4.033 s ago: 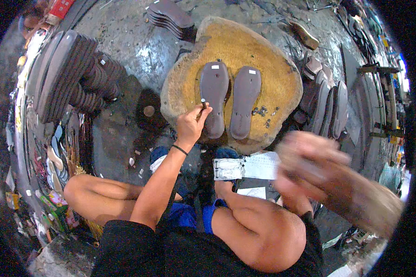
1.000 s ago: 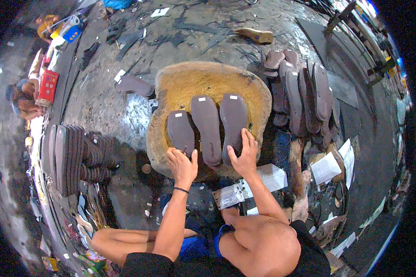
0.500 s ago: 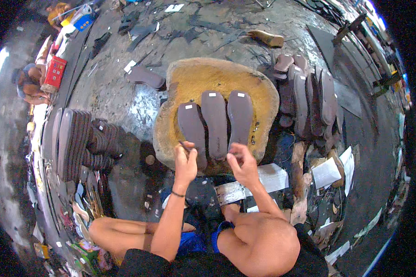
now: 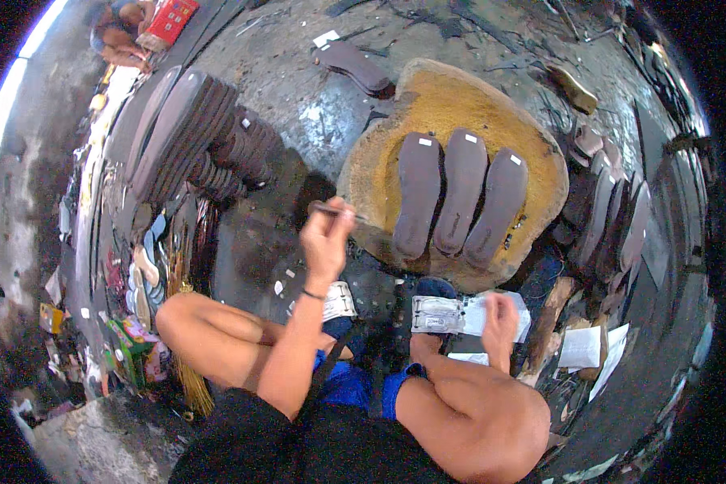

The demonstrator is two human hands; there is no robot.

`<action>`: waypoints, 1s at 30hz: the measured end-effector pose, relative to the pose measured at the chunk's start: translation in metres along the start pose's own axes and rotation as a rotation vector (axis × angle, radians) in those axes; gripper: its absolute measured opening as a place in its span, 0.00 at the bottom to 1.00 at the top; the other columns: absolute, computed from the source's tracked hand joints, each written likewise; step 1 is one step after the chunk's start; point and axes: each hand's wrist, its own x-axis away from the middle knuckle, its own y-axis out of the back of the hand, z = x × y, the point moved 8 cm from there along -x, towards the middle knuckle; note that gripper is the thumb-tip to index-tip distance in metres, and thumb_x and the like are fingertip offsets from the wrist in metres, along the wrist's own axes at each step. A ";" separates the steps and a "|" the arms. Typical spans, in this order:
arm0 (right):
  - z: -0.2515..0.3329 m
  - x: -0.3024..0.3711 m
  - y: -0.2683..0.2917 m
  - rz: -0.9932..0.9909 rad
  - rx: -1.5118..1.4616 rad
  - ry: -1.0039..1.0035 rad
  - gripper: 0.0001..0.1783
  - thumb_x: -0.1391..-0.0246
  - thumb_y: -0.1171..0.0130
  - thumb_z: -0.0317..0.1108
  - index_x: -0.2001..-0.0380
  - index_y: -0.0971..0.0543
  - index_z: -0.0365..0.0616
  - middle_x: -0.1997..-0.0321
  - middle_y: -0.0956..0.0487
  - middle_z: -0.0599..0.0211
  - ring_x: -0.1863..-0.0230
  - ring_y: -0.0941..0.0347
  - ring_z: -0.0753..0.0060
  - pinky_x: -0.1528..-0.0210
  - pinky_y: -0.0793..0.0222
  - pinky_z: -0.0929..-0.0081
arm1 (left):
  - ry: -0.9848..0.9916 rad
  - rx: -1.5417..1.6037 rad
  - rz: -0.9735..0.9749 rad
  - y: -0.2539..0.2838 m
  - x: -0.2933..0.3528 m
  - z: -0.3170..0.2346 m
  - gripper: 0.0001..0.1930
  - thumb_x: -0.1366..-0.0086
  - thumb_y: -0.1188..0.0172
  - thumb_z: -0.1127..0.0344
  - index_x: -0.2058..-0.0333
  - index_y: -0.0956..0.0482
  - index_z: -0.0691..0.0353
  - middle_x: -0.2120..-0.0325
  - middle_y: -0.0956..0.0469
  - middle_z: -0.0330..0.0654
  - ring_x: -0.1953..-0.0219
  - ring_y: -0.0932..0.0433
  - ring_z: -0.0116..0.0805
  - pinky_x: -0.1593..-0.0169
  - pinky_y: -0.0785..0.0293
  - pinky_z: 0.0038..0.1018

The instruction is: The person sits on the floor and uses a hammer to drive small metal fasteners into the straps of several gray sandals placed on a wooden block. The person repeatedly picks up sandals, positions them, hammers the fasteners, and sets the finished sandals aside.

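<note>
Three brown shoe soles [image 4: 460, 189] lie side by side on a broad, yellow-topped block [image 4: 379, 177], each with a small white label at its far end. Left of the block's near edge, my left hand [image 4: 326, 238] is closed around a thin dark pointed tool [image 4: 328, 209], whose exact kind I cannot make out. The tool's tip points right, apart from the soles. My right hand [image 4: 501, 323] hangs over a white sheet of labels [image 4: 477, 316] near my right foot. Its fingers are curled and smeared by motion; whether they hold anything is hidden.
Stacked soles [image 4: 181, 137] stand on the floor to the left, and another pile of soles [image 4: 605, 210] is at the right. A single pair of soles [image 4: 351, 66] lies beyond the block. White papers [image 4: 582, 348] and wood pieces lie at the right. Another person [image 4: 121, 36] sits far left.
My view has turned, so the block appears farther right. My left hand has drawn away from the soles with the tool. My right hand has moved from the soles back over the label sheet.
</note>
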 end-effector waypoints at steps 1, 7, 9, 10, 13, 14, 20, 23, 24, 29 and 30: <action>-0.001 0.009 0.035 -0.224 0.159 0.102 0.18 0.43 0.39 0.40 0.59 0.24 0.34 0.58 0.21 0.53 0.55 0.26 0.53 0.53 0.31 0.58 | -0.058 -0.158 -0.080 0.031 -0.018 0.002 0.15 0.36 0.38 0.70 0.51 0.24 0.64 0.64 0.19 0.36 0.64 0.22 0.25 0.59 0.23 0.23; -0.114 0.064 0.128 -0.494 1.002 -0.236 0.42 0.47 0.38 0.50 0.34 0.43 0.50 0.37 0.36 0.50 0.39 0.38 0.43 0.39 0.42 0.48 | -0.135 -0.681 -0.113 0.102 -0.058 0.045 0.12 0.39 0.37 0.71 0.57 0.21 0.65 0.64 0.16 0.47 0.60 0.17 0.37 0.56 0.23 0.30; -0.135 0.068 0.131 -0.347 1.017 -0.424 0.45 0.47 0.39 0.52 0.32 0.47 0.51 0.36 0.38 0.51 0.38 0.39 0.43 0.40 0.42 0.45 | -0.112 -0.752 -0.076 0.099 -0.058 0.056 0.11 0.40 0.37 0.70 0.58 0.21 0.65 0.64 0.17 0.47 0.60 0.16 0.40 0.57 0.23 0.31; -0.137 0.067 0.132 -0.343 1.011 -0.409 0.43 0.45 0.40 0.51 0.34 0.45 0.46 0.37 0.38 0.48 0.39 0.38 0.42 0.42 0.39 0.45 | -0.090 -0.789 -0.066 0.102 -0.057 0.061 0.11 0.40 0.36 0.70 0.58 0.21 0.65 0.64 0.17 0.48 0.60 0.16 0.41 0.57 0.23 0.32; -0.141 0.065 0.135 -0.335 0.797 -0.423 0.38 0.43 0.41 0.51 0.38 0.41 0.37 0.42 0.35 0.45 0.43 0.35 0.44 0.47 0.31 0.48 | -0.098 -0.721 -0.133 0.102 -0.056 0.049 0.11 0.38 0.37 0.67 0.59 0.21 0.66 0.62 0.17 0.46 0.62 0.17 0.36 0.58 0.23 0.31; -0.143 0.065 0.131 -0.324 0.585 -0.455 0.37 0.43 0.41 0.51 0.39 0.39 0.39 0.44 0.33 0.48 0.45 0.33 0.48 0.49 0.30 0.52 | -0.101 -0.678 -0.204 0.110 -0.059 0.039 0.12 0.37 0.37 0.66 0.58 0.21 0.67 0.62 0.17 0.45 0.63 0.17 0.34 0.59 0.23 0.31; -0.098 0.079 0.092 -0.270 -0.430 -0.457 0.30 0.44 0.39 0.49 0.48 0.33 0.38 0.59 0.24 0.58 0.60 0.26 0.64 0.62 0.25 0.64 | -0.072 -0.132 -0.116 0.039 -0.060 -0.019 0.19 0.37 0.35 0.67 0.50 0.24 0.70 0.69 0.20 0.37 0.67 0.22 0.22 0.63 0.25 0.20; -0.057 0.075 0.045 -0.230 -0.530 -0.454 0.26 0.50 0.34 0.42 0.54 0.29 0.36 0.63 0.21 0.59 0.67 0.25 0.67 0.64 0.26 0.66 | -0.126 -0.297 0.066 -0.020 -0.057 -0.024 0.19 0.37 0.35 0.67 0.49 0.24 0.69 0.68 0.20 0.37 0.68 0.22 0.21 0.63 0.25 0.20; -0.043 0.070 0.033 -0.210 -0.561 -0.440 0.25 0.52 0.33 0.40 0.56 0.28 0.36 0.65 0.20 0.59 0.70 0.24 0.69 0.64 0.26 0.67 | -0.093 -0.259 0.097 -0.036 -0.060 -0.020 0.19 0.36 0.36 0.67 0.49 0.24 0.69 0.68 0.19 0.37 0.68 0.22 0.21 0.63 0.25 0.20; 0.022 0.047 -0.001 -0.066 -0.626 -0.184 0.20 0.54 0.32 0.29 0.58 0.27 0.39 0.67 0.20 0.65 0.68 0.24 0.72 0.62 0.27 0.72 | 0.049 0.289 0.242 -0.117 -0.099 0.001 0.18 0.32 0.42 0.67 0.48 0.30 0.70 0.65 0.18 0.44 0.66 0.19 0.27 0.62 0.20 0.23; 0.037 0.038 -0.005 -0.038 -0.609 -0.148 0.19 0.54 0.32 0.29 0.58 0.27 0.40 0.67 0.20 0.66 0.68 0.24 0.73 0.62 0.27 0.72 | 0.066 0.296 0.291 -0.125 -0.109 0.005 0.17 0.32 0.43 0.67 0.49 0.32 0.69 0.65 0.18 0.47 0.64 0.18 0.30 0.61 0.18 0.24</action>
